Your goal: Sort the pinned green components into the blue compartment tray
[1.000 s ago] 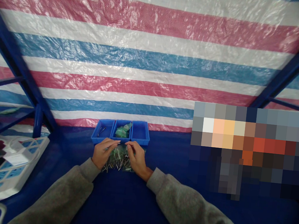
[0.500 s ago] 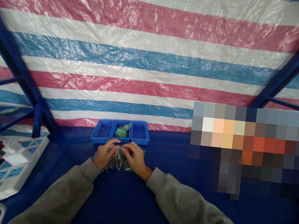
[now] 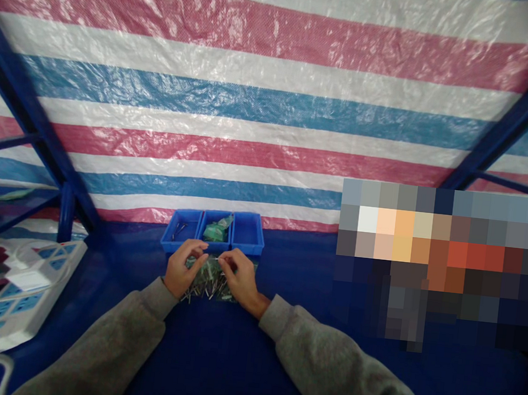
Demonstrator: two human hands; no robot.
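Observation:
Over a pile of thin metal screws, partly on clear greenish plastic, both my hands hover close together. My left hand has its thumb and index finger apart, with nothing clearly visible between them. With thumb and fingertips pinched, my right hand holds a tiny pale metal piece, apparently a screw, pointing left. Just beyond the hands stands a blue three-compartment tray. A few screws lie in its left compartment, and a crumpled green plastic packet is in the middle one.
A white power strip with plugs and cables lies on the left of the blue table. Blue frame posts rise at the sides. A striped plastic sheet hangs behind. A blurred-out area covers the right.
My left hand has drawn a little up and left, and its fingers have parted from the right hand's fingertips. The right hand stays nearly in place, still pinching the tiny piece.

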